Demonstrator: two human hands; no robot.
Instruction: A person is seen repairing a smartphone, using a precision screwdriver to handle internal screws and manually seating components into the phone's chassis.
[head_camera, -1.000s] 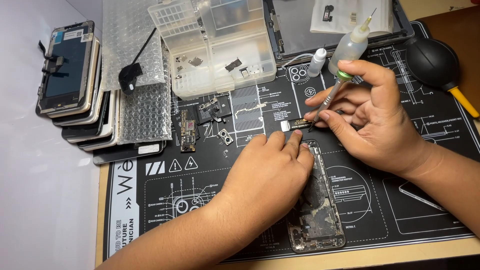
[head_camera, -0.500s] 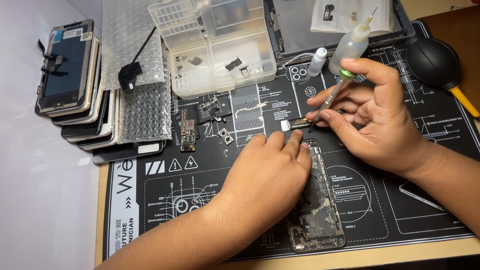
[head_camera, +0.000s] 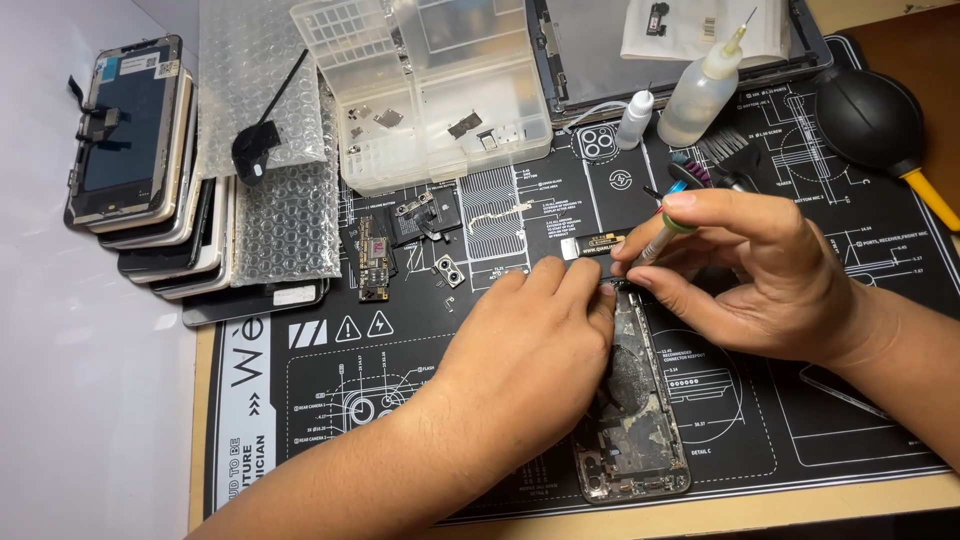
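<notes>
A black repair mat (head_camera: 400, 350) printed with white diagrams covers the desk, and on it lies an opened phone chassis (head_camera: 635, 420), its gutted inside facing up, near the front edge. The left hand (head_camera: 530, 345) lies flat over the chassis's upper left part, fingers together and pressing down on it rather than curled round anything. The right hand (head_camera: 760, 270) pinches a slim screwdriver (head_camera: 655, 240) between thumb and fingertips — its tip meets the top end of the chassis, just beside the left fingertips. Beyond the hands stand a clear compartment box (head_camera: 430, 90) with small parts, a small dropper bottle (head_camera: 635, 118) and a larger needle-tip bottle (head_camera: 703, 90). A black rubber air blower (head_camera: 870, 115) sits at far right — a stack of phone screens (head_camera: 140, 170) at far left, beside bubble wrap (head_camera: 270, 200).
</notes>
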